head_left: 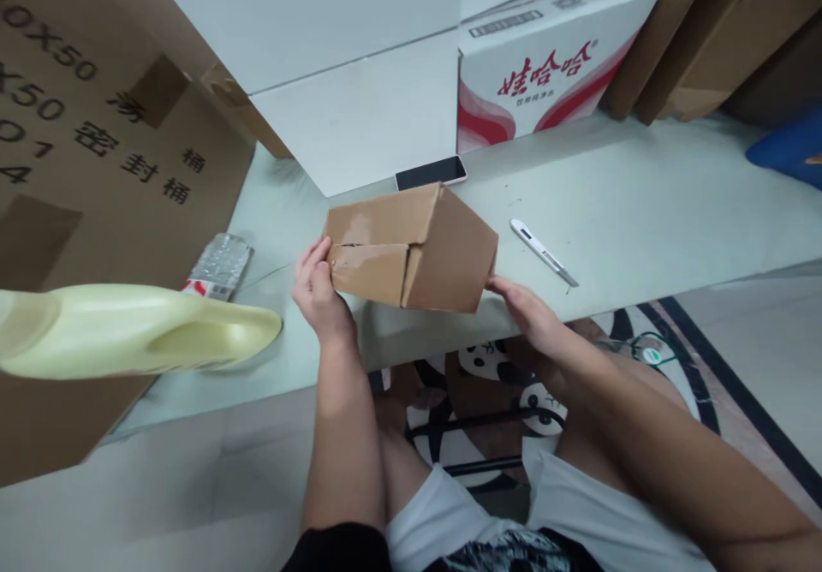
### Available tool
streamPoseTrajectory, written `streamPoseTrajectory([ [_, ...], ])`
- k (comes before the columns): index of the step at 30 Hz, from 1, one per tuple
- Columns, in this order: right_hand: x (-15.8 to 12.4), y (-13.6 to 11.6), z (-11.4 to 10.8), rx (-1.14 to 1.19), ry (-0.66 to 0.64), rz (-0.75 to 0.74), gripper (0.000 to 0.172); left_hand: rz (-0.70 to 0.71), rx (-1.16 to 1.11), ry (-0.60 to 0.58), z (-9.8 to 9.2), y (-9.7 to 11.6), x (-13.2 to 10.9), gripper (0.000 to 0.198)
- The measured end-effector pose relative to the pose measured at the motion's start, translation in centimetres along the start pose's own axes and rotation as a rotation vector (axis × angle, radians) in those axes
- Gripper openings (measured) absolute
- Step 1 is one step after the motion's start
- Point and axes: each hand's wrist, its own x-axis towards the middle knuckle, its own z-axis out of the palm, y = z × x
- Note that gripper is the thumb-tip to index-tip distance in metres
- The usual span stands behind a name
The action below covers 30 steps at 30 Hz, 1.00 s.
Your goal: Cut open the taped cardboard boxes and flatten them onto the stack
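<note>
A small brown cardboard box (411, 247) with taped flaps rests at the near edge of a pale table (642, 212). My left hand (319, 292) grips the box's left end, fingers curled over the flap seam. My right hand (530, 311) holds the box's lower right corner from below, fingers partly hidden under it. The box is tilted, its right side flap facing me.
A white utility knife (543, 252) lies right of the box. A dark phone (430, 172) lies behind it. A red-and-white carton (545, 50) stands at the back. A large brown carton (96, 144) fills the left, with a pale yellow jug (128, 330) and crushed plastic bottle (220, 265) nearby.
</note>
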Motion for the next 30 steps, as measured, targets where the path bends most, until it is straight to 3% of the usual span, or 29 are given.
streamPoseTrajectory([
  [2, -0.2, -0.2, 0.5, -0.019, -0.107, -0.117, 0.069, -0.118, -0.078, 0.026, -0.5, -0.3, 0.2, 0.034],
  [4, -0.2, -0.5, 0.9, -0.074, -0.155, -0.195, 0.068, -0.319, -0.148, -0.038, -0.8, -0.8, 0.1, 0.041],
  [6, -0.1, -0.7, 1.2, -0.126, -0.163, -0.237, 0.067, -0.567, -0.179, -0.241, -0.9, -1.3, -0.4, 0.063],
  [8, 0.2, -0.9, 1.5, -0.146, -0.126, -0.29, 0.066, -0.738, -0.184, -0.538, -0.8, -1.5, -1.1, 0.081],
  [11, 0.5, -0.8, 1.7, -0.121, 0.0, -0.389, 0.063, -0.796, -0.228, -0.881, -0.4, -1.2, -2.1, 0.087],
  [16, 0.7, -0.2, 1.9, -0.072, 0.22, -0.415, 0.054, -0.931, -0.209, -1.082, 0.1, 0.0, -2.8, 0.08],
  [19, 0.9, -0.1, 1.9, -0.059, 0.292, -0.401, 0.052, -1.028, -0.057, -1.227, 0.4, 0.1, -2.9, 0.078],
  [21, 1.0, -0.4, 1.7, -0.103, 0.316, -0.368, 0.046, -0.977, 0.091, -1.286, 0.6, -0.1, -2.9, 0.066],
  [23, 1.1, -0.7, 1.4, -0.15, 0.307, -0.34, 0.04, -0.813, 0.191, -1.146, 0.8, -0.4, -2.8, 0.05],
  [25, 1.0, -1.1, 1.3, -0.17, 0.269, -0.334, 0.038, -0.563, 0.173, -0.779, 1.0, -0.7, -2.5, 0.044],
  [27, 0.9, -1.4, 1.2, -0.175, 0.228, -0.335, 0.039, -0.271, 0.058, -0.449, 1.3, -0.6, -2.3, 0.051],
  [28, 0.8, -1.5, 1.3, -0.177, 0.206, -0.331, 0.039, -0.128, -0.004, -0.385, 1.4, -0.5, -2.4, 0.054],
  [30, 0.6, -1.6, 1.3, -0.175, 0.159, -0.325, 0.04, 0.129, -0.068, -0.446, 1.7, 0.0, -2.9, 0.056],
])
